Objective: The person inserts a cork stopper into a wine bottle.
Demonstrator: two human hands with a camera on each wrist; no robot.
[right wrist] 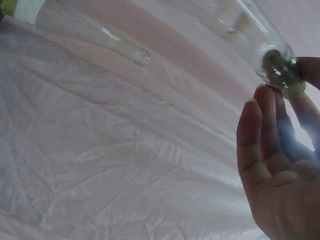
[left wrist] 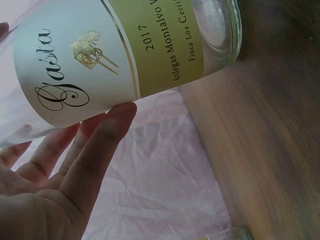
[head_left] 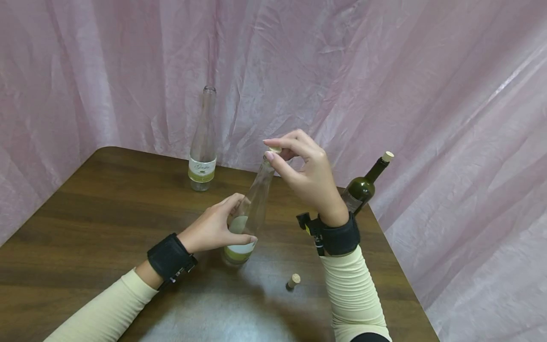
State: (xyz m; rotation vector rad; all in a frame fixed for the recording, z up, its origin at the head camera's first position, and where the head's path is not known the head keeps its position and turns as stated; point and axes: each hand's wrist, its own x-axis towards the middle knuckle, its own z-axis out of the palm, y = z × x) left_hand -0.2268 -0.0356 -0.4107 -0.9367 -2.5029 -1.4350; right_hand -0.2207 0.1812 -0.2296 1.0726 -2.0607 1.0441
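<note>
- The clear glass bottle (head_left: 249, 209) stands near the middle of the worktop (head_left: 85, 213), its long axis close to upright, with the neck leaning a little to the right and away from the person.
- The left hand (head_left: 211, 228) grips the bottle low on its body, fingers (left wrist: 95, 145) curled round the label (it reads "Gasta", 2017, in the left wrist view).
- The right hand (head_left: 305, 173) is at the bottle's mouth, directly above the left hand; thumb and fingers (right wrist: 257, 135) pinch a pale cork (head_left: 275, 149) that sits right at the opening. How deep the cork is in the neck cannot be told.
- The mouth therefore lies just beneath the right fingertips, and the cork's line runs down the bottle's long axis; the right hand is the nearer one to the mouth, the left to the base.
- Bottles, counted: three. The held one, a second clear bottle (head_left: 203, 140) standing open at the far side, and a dark green bottle (head_left: 363, 187) at the right edge, corked.
- Corks, counted: three. One pinched, one in the green bottle, one loose cork (head_left: 293, 281) standing on the worktop near the right forearm.
</note>
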